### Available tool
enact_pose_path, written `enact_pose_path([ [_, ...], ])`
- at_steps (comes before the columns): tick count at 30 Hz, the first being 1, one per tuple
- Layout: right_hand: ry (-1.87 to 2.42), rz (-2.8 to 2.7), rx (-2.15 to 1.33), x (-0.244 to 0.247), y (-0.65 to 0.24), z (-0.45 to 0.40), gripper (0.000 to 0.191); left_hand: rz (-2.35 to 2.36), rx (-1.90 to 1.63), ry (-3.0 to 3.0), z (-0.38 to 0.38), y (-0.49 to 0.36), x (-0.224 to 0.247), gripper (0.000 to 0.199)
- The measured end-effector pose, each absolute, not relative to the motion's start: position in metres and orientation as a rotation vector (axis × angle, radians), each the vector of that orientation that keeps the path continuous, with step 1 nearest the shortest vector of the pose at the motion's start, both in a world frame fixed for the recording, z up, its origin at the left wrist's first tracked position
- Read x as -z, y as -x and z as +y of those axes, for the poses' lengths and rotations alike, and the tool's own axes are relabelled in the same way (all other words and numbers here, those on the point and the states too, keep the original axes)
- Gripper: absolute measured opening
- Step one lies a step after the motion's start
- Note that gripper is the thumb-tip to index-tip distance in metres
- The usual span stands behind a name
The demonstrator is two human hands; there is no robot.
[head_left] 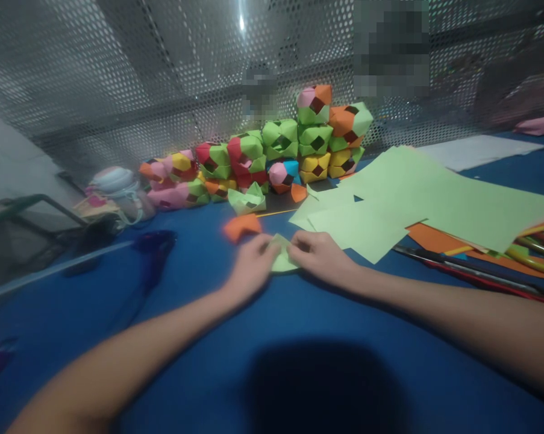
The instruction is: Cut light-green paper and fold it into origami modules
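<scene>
A small folded piece of light green paper [284, 259] lies between my hands on the blue table [208, 374]. My left hand [252, 264] pinches its left edge, fingers closed. On its right edge, my right hand [319, 253] is closed with curled fingers. Just behind my left hand sits a folded orange paper piece [242, 227]. Behind that stands an open light green folded paper shape [248, 199]. The fingertips and the paper's finer folds are slightly blurred.
Stacked colourful paper balls [279, 140] line a perforated metal screen [163, 78]. Light green sheets [402, 193] spread at the right, over orange scraps [438, 239], beside scissors [461, 265]. A lidded jar [120, 190] and a purple object [154, 247] are at the left.
</scene>
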State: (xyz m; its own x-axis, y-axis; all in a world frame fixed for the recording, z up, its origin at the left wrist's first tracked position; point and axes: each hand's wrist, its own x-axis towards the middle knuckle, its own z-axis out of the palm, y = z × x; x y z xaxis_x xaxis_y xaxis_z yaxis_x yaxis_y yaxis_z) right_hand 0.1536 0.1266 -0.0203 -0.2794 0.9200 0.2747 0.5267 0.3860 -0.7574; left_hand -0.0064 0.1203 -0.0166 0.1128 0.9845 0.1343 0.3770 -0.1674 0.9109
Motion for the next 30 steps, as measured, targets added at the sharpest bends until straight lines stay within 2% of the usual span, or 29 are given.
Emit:
enact_pose_path([
  [16,1.168,-1.933,-0.621,0.0262,-0.1546,0.1284,0.013,1.358,-1.076,-1.688,0.1203,0.0080,0.0178,0.011],
  [30,1.084,-1.921,-0.602,0.0241,-0.1568,0.1274,0.019,1.352,-1.113,-1.690,0.1194,0.0066,0.0156,0.005],
])
